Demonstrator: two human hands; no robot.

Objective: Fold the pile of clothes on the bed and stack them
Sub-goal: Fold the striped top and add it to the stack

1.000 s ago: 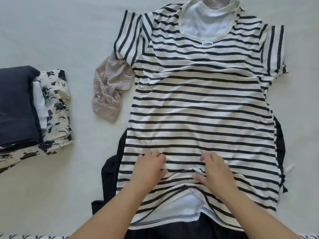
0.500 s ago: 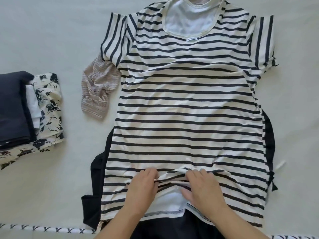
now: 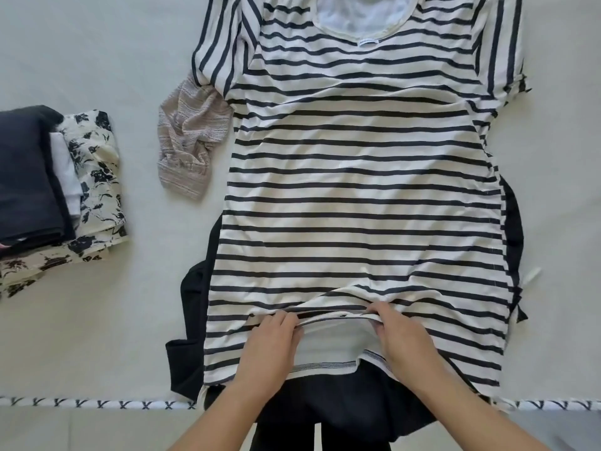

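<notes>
A white T-shirt with dark stripes (image 3: 361,177) lies flat on the pale bed sheet (image 3: 97,47), neckline at the top. My left hand (image 3: 271,345) and my right hand (image 3: 401,336) pinch the front layer near the bottom hem, bunching it into a ridge that bares the white inside. Under the shirt lies a black garment (image 3: 192,320), showing at both sides and below the hem. A beige knit piece (image 3: 187,141) sticks out beneath the left sleeve. At the left edge sits a stack of folded clothes (image 3: 39,190): dark navy on top, white and a black-and-cream floral print below.
The bed's near edge (image 3: 97,403) carries a white trim with black V marks; grey floor shows below it. Bare sheet lies between the folded stack and the striped shirt.
Both hands slid down the shirt toward the hem and went from resting flat to pinching the front layer into a fold. The view also shifted nearer to the bed's edge.
</notes>
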